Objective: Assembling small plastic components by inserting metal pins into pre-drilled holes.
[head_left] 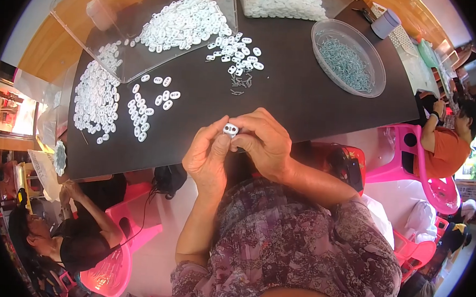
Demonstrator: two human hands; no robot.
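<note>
Just off the near edge of the dark table, a small white oval plastic piece with two dark holes (230, 129) is pinched between the fingertips of both hands. My left hand (206, 156) grips it from the left with thumb and index finger. From the right, my right hand (266, 142) closes on it with thumb and fingers, which partly cover it. Beyond my hands lie several small dark metal bits (241, 81), too small to tell whether springs or pins. Behind them is a loose cluster of white oval pieces (235, 52).
A round clear tray (378, 86) of small metal bits stands far right. White oval pieces pile in a clear bin (124, 74), beside it (96, 101) and nearer on the dark table (208, 96). People sit left (85, 237) and right (447, 143) on pink chairs.
</note>
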